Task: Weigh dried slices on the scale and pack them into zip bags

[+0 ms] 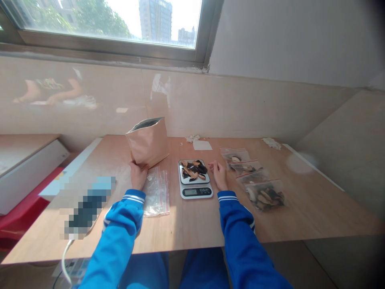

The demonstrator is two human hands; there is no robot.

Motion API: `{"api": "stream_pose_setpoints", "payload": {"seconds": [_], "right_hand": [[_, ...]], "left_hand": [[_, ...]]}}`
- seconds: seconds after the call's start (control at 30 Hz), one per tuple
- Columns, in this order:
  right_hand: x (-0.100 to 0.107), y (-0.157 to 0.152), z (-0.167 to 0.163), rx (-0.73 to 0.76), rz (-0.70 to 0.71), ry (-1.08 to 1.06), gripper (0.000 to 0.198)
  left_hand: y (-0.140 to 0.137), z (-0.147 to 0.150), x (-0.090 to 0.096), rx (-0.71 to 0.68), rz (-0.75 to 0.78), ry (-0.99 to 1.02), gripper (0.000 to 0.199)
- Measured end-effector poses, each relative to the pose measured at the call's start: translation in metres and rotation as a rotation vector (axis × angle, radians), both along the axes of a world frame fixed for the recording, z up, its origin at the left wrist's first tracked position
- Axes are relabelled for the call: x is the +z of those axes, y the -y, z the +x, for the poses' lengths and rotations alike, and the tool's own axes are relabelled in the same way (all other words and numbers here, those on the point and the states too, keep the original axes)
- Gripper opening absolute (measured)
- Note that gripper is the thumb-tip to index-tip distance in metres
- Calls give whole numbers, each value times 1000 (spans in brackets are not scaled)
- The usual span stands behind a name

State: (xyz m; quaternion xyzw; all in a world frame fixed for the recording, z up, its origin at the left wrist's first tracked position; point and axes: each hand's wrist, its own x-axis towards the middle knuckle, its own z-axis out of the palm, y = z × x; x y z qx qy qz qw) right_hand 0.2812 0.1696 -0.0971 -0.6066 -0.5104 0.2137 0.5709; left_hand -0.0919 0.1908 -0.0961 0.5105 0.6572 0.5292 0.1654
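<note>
My left hand (138, 176) is closed on the lower left corner of a brown kraft paper bag (148, 145). The bag stands tilted, its top gaping and its inside dark. Under and beside that wrist lie flat clear zip bags (157, 194) with red strips. Just right of a white digital kitchen scale (197, 192), my right hand (219, 175) rests with loosely bent fingers apart, pointing toward the scale, and no object shows in it. A pile of dried slices (194, 169), pale with dark edges, lies on the weighing plate. The display's digits are too small to read.
Several zip bags of similar slices (266, 196) overlap on the right. Behind the scale are a white paper (202, 145) and crumpled tissue (192, 138). A blurred-out phone-like object (90, 208) with a white cable (64, 255) lies left. Wall and window (120, 24) bound the table's back.
</note>
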Motion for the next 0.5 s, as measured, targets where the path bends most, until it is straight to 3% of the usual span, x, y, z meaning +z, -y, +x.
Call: {"api": "stream_pose_setpoints", "payload": {"seconds": [0.33,0.4,0.5], "right_hand": [[10,5,-4,-18,12,22,57],[24,15,-12,-58,85,88,54],[61,41,-37,-90,246,188,46]], "left_hand": [[6,1,14,23,21,72,51],[8,2,17,47,32,81,45],[11,5,21,76,97,69,31]]}}
